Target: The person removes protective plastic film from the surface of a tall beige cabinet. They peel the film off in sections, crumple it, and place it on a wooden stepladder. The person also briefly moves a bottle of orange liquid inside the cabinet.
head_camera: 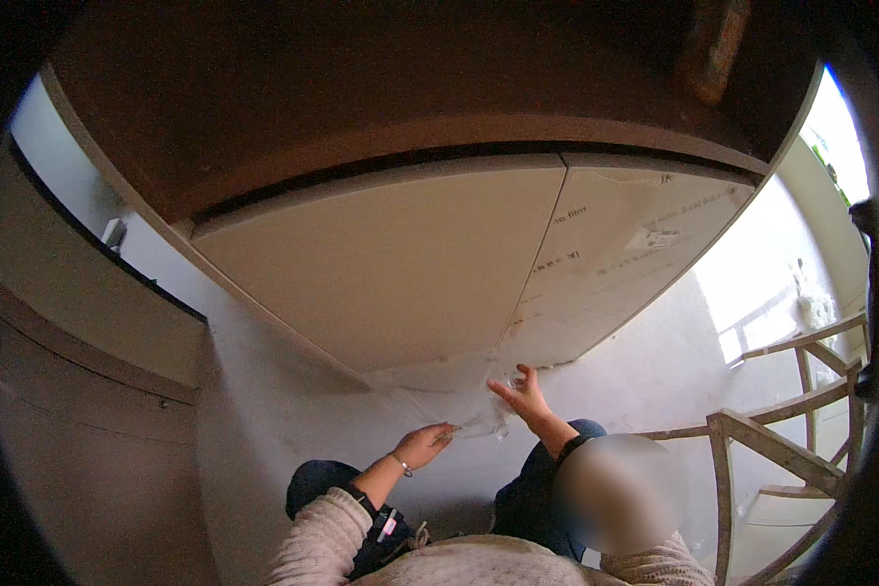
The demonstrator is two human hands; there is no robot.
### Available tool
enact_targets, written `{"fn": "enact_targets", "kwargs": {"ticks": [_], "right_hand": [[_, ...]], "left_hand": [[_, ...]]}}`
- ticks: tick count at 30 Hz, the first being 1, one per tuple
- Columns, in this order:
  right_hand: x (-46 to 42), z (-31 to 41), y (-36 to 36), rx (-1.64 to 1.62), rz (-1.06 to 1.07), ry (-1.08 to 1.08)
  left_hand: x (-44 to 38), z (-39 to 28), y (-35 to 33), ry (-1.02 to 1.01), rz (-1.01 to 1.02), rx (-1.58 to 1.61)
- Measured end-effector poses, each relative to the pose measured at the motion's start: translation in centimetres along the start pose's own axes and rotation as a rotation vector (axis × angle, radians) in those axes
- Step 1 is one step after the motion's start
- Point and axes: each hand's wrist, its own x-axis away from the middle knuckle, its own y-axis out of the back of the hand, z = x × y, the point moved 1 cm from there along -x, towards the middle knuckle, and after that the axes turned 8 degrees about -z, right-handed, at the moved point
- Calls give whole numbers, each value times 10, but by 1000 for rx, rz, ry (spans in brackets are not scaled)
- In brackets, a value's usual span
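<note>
A sheet of clear plastic film hangs loose and crumpled from the lower edge of a cabinet front. My left hand, a bracelet on its wrist, pinches the film's near edge. Higher up and to the right, my right hand has its fingers spread beside the film, some of which shows between them. The left cabinet door is plain and beige. Printed film covers the right cabinet door, which also carries a small label. A narrow gap separates the two doors.
Above the doors is a dark open compartment. A worn wooden frame stands at the right on the pale floor. To the left are a brown door-like panel and a dark-edged ledge. My bent knees flank the film.
</note>
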Motion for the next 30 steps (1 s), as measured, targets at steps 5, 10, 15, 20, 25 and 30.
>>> {"fn": "enact_targets", "kwargs": {"ticks": [5, 10, 15, 20, 25, 30], "right_hand": [[-2, 10, -34, 12, 423, -333], [16, 19, -68, -338, 584, -334], [24, 24, -83, -677, 649, -443], [10, -6, -90, 18, 750, 237], [27, 33, -76, -282, 557, 59], [88, 94, -52, 119, 301, 169]], "left_hand": [[20, -36, 56, -198, -491, -44], [-12, -27, 48, -106, -1241, 208], [-28, -70, 25, 212, -702, 1398], [-45, -68, 44, 361, -530, 547], [-53, -31, 12, 512, -1092, 264], [-51, -25, 5, 460, -993, 1370]]}}
